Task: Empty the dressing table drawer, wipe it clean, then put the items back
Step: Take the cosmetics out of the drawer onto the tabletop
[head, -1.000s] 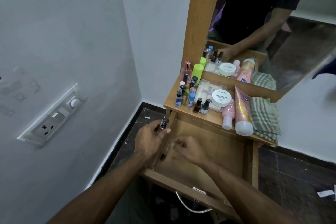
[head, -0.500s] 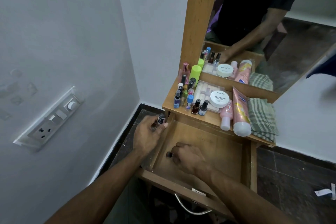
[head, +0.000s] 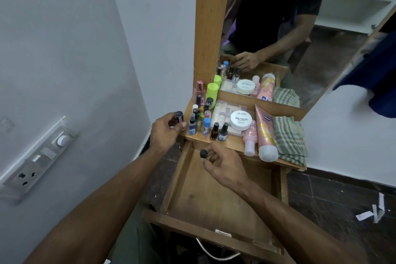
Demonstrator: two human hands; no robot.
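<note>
The wooden drawer [head: 216, 203] is pulled out below the dressing table top [head: 233, 142], and its visible floor is bare. My left hand [head: 166, 129] grips a small black-capped bottle [head: 179, 117] at the table's left edge. My right hand [head: 222, 163] holds another small bottle by its black cap [head: 203, 153], over the drawer's back part. Several nail polish bottles [head: 214, 130] stand on the table top, beside a white nail polish remover tub [head: 241, 120], a pink tube [head: 264, 135] and a folded checked cloth [head: 289, 137].
A mirror [head: 300, 28] in a wooden frame rises behind the table top and reflects a person. A white wall with a switch and socket plate [head: 40, 156] is close on the left. Paper scraps [head: 372, 213] lie on the dark floor to the right.
My left hand rose with its bottle from the drawer's left corner to the table's left edge. My right hand lifted out of the drawer holding a second small bottle.
</note>
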